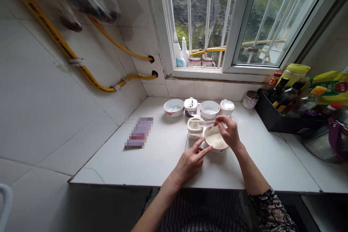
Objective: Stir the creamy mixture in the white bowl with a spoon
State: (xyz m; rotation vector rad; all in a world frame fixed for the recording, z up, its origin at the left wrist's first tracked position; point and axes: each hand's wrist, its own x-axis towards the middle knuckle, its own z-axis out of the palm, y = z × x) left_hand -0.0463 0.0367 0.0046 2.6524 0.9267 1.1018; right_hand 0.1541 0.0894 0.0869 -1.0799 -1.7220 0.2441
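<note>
White bowl point(215, 140), partly hidden, right hand point(229, 131) in front

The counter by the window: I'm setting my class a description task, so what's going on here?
The person's right hand holds a white spoon over a small jar. The left hand touches the rim of the bowl beside it, which holds something pale. Behind these on the counter, two more bowls and two more jars stand in a row.

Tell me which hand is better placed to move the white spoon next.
Right, most likely: the right hand holds the white spoon, while the left hand has its fingertips against the bowl.
</note>
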